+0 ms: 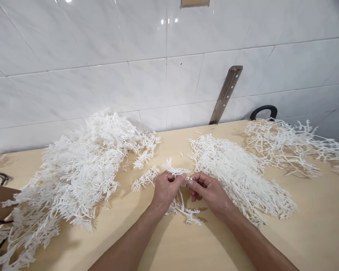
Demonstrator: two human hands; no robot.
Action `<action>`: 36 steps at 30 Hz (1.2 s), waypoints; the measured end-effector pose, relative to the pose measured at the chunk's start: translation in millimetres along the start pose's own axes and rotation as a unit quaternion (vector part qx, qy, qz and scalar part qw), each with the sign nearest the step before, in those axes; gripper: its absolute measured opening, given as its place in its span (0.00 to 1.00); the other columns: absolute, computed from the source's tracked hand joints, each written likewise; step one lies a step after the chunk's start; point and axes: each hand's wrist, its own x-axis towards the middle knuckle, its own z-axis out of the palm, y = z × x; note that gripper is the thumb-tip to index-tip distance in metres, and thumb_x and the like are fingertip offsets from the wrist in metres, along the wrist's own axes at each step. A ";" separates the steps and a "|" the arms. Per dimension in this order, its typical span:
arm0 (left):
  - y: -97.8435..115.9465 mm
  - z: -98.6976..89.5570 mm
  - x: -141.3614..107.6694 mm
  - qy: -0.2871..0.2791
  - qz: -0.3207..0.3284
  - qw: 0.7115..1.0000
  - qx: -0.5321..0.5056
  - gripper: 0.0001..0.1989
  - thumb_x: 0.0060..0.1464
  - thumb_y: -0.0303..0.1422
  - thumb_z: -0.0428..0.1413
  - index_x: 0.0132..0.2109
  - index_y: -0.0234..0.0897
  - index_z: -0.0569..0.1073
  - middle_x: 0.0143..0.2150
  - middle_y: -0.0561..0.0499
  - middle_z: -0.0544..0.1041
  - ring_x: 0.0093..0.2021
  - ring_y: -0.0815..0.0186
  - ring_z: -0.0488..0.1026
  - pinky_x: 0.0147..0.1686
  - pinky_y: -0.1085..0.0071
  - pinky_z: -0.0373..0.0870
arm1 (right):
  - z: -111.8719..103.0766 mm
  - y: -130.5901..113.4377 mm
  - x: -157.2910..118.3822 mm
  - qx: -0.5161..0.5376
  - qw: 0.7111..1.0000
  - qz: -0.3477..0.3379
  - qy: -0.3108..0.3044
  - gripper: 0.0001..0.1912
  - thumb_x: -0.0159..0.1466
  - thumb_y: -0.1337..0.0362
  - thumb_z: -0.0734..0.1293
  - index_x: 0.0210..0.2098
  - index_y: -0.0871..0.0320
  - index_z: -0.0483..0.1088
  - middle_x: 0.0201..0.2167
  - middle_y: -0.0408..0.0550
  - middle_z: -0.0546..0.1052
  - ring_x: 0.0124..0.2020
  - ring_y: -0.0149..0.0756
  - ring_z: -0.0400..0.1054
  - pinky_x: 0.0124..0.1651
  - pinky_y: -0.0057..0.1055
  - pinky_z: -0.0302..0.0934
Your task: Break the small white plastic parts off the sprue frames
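Observation:
In the middle of the table, my left hand (167,190) pinches a white branched sprig (177,170) that looks like plastic coral. My right hand (210,191) is closed close beside it, thumb and fingertips pinching a thin tip of a white sprig just right of the left thumb. Whether this tip belongs to the same piece is unclear. Below the hands lies another forked white sprig (190,213), partly hidden by my left hand. A loose feathery sprig (145,178) rests to the left of my left hand.
A tall heap of white sprigs (81,169) covers the left. A flatter pile (237,169) lies right, with barer branches (288,145) behind it. A metal strip (226,95) leans on the tiled wall (147,82) near a black curved handle (264,108). Eyeglasses (0,177) lie far left.

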 end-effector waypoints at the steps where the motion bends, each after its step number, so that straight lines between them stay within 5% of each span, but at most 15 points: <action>1: 0.5 -0.1 -0.3 0.001 0.003 1.000 0.010 0.25 0.47 0.44 0.62 0.14 0.38 0.60 0.15 0.57 0.56 0.20 0.71 0.58 0.21 0.73 0.55 | 0.8 -1.2 -0.4 0.000 1.000 0.003 0.001 0.21 0.58 0.45 0.71 0.31 0.57 0.70 0.21 0.42 0.72 0.21 0.32 0.68 0.27 0.30 0.63; 8: 3.1 -2.3 -2.4 -0.030 -0.011 0.999 -0.001 0.20 0.48 0.37 0.58 0.17 0.38 0.59 0.17 0.57 0.57 0.20 0.72 0.58 0.22 0.73 0.53 | 5.3 -7.6 -2.6 0.007 0.999 0.024 0.025 0.22 0.58 0.43 0.70 0.31 0.57 0.70 0.20 0.41 0.72 0.19 0.32 0.68 0.25 0.30 0.62; 27: 2.6 -1.5 -0.8 -0.043 -0.015 0.999 -0.023 0.21 0.47 0.48 0.61 0.21 0.35 0.68 0.16 0.56 0.63 0.19 0.71 0.60 0.21 0.74 0.55 | 4.4 9.3 1.0 -0.033 0.998 -0.006 0.043 0.18 0.62 0.46 0.67 0.33 0.56 0.71 0.22 0.41 0.71 0.20 0.33 0.69 0.26 0.32 0.66; 36: 6.5 1.1 -3.3 -0.028 -0.026 0.999 -0.027 0.18 0.46 0.42 0.61 0.19 0.36 0.66 0.16 0.56 0.63 0.19 0.72 0.59 0.22 0.74 0.56 | 8.8 2.1 -3.0 -0.062 0.997 0.000 0.051 0.17 0.63 0.47 0.65 0.34 0.55 0.69 0.22 0.41 0.71 0.18 0.35 0.70 0.25 0.33 0.68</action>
